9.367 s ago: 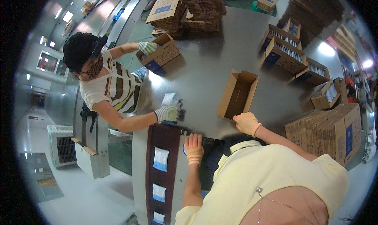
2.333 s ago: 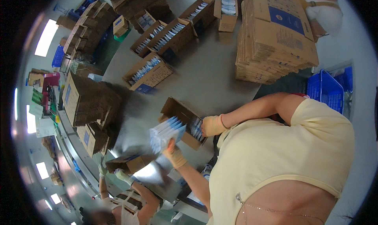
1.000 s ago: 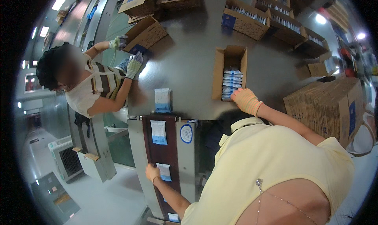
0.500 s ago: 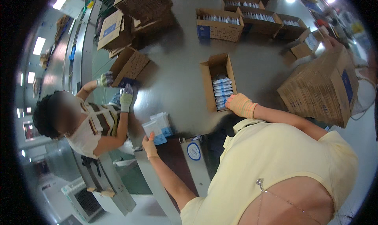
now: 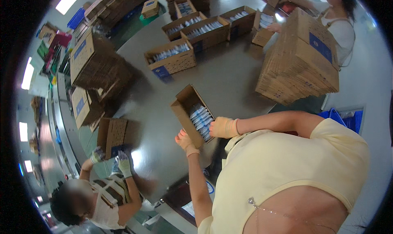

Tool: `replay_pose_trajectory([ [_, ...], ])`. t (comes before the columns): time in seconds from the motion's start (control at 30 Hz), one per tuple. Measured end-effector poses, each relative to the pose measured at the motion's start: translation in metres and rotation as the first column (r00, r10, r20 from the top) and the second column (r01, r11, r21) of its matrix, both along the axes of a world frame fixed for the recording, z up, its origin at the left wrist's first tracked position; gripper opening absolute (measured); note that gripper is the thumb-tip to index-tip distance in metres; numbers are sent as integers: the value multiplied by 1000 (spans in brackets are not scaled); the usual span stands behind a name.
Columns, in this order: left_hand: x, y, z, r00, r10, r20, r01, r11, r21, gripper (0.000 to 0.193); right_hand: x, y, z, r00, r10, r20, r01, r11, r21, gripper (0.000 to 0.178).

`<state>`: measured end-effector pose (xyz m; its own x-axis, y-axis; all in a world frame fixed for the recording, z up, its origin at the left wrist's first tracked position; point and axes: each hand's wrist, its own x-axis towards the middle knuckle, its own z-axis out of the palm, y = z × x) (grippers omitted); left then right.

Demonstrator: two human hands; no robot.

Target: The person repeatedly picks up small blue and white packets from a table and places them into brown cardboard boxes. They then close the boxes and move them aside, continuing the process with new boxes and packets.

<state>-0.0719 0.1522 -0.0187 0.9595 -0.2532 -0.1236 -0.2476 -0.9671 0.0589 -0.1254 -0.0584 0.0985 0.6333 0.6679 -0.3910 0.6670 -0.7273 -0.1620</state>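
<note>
Our left hand (image 5: 186,143) curls at the open carton's (image 5: 184,119) side, our right hand (image 5: 223,127) by the packets (image 5: 201,118) inside. We cannot tell whether either pinches anything.

From where I stand, the person's 2 hands are near each other but apart. The left hand (image 5: 186,142) has bent fingers aimed forward, its forearm (image 5: 198,189) running back from it toward the body. To its right and slightly farther forward, the right hand (image 5: 223,127) points inward, fingers curled, tips hard to see, the right forearm (image 5: 262,123) stretching outward behind it.
</note>
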Motion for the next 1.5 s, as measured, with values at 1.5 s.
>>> replay_pose_trajectory([
  [1.5,247,-77,93,868,60,-493,-487,300,-820,82,56,-183,18,191,-957,218,890,263,371,39],
])
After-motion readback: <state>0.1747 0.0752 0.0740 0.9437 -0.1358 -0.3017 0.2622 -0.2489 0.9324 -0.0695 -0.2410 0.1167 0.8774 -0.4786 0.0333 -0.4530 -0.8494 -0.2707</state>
